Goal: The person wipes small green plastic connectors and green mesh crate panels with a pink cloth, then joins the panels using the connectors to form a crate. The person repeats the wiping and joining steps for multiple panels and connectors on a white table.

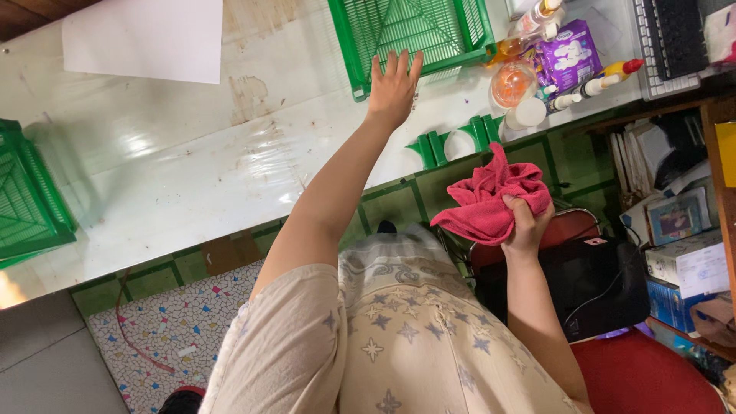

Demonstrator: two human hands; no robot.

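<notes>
Pink cloth [491, 201] bunched inside right grip [525, 222]

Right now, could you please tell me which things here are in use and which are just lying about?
In use:
left hand, reaching to the green tray
right hand, grip shut on the pink cloth

Lying about:
white sheet
second green tray
bottles
purple packet
keyboard

Purple wipes pack [569, 52] on table; boxes [688, 264] at right shelf
</notes>
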